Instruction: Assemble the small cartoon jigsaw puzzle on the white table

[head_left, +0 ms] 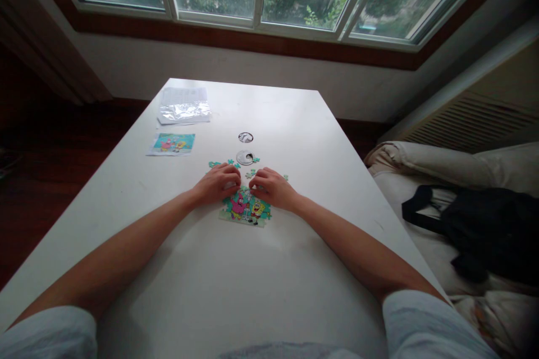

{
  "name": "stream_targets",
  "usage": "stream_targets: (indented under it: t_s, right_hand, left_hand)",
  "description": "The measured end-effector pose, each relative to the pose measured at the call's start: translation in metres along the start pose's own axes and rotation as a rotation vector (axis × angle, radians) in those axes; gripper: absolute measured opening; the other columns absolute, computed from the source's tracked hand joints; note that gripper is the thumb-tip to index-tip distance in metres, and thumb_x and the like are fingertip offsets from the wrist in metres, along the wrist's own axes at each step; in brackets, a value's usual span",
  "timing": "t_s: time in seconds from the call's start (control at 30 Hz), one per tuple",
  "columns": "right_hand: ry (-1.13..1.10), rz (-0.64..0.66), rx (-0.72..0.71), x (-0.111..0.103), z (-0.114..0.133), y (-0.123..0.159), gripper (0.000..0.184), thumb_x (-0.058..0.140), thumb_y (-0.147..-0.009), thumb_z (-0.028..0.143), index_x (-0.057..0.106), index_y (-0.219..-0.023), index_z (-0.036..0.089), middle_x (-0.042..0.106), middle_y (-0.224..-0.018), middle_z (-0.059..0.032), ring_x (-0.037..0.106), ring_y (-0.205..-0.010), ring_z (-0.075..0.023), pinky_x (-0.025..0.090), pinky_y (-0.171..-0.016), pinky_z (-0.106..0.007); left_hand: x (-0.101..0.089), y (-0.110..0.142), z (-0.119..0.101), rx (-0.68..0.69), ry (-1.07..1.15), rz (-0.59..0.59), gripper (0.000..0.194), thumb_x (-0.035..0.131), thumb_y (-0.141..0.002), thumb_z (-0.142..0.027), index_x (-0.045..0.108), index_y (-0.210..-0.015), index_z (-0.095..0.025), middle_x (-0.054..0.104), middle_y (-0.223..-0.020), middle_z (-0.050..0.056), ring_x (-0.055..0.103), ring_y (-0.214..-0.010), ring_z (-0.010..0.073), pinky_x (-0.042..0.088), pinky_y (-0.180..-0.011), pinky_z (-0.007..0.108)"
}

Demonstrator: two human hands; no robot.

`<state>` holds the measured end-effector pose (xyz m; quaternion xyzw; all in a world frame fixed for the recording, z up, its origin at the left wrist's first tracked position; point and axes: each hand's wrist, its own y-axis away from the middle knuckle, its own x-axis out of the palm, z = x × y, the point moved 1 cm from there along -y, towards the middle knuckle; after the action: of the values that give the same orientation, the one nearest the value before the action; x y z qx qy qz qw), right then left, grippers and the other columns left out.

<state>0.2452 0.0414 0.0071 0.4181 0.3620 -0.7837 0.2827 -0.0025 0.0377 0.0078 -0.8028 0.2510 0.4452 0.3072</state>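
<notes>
1. The partly joined jigsaw puzzle lies between the hands and slightly toward the person; its visible part runs longest side to side (its far edge is partly covered).
2. The left hand is at the puzzle's far-left corner, the right hand at its far-right; neither is clearly nearer. They are apart, fingers curled; whether either grips a piece, I cannot tell.
3. Loose jigsaw pieces lie just beyond the puzzle, crowding that side.
4. Bare counter on the puzzle's near side gives open room; the counter's edges are well away from the puzzle.
</notes>
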Motion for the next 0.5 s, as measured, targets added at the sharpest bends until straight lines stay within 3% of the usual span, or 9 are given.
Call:
stream_targets:
  t_s: [0.3, 0.5]
  right_hand:
    - [0.028, 0.008, -0.007, 0.002, -0.004, 0.003, 0.016, 0.068, -0.095, 0.038, 0.069, -0.1, 0.022, 0.062, -0.096, -0.0066, 0.053, -0.093, -0.0213, 0.042, -0.086, -0.034]
    - [0.031, 0.01, -0.004, 0.0, -0.003, 0.002, 0.017, 0.069, -0.094, 0.038, 0.068, -0.099, 0.022, 0.062, -0.096, -0.0068, 0.053, -0.093, -0.0215, 0.042, -0.087, -0.035]
  left_hand:
    - [0.005, -0.001, -0.006, -0.045, -0.05, -0.011, 0.012, 0.061, -0.096, -0.033, 0.07, -0.101, -0.025, 0.067, -0.115, 0.005, 0.057, -0.108, 0.0244, 0.043, -0.098, 0.04]
    - [0.001, -0.002, -0.01, 0.014, -0.012, -0.004, 0.014, 0.058, -0.098, -0.03, 0.071, -0.099, -0.024, 0.069, -0.114, 0.006, 0.058, -0.106, 0.0232, 0.044, -0.098, 0.039]
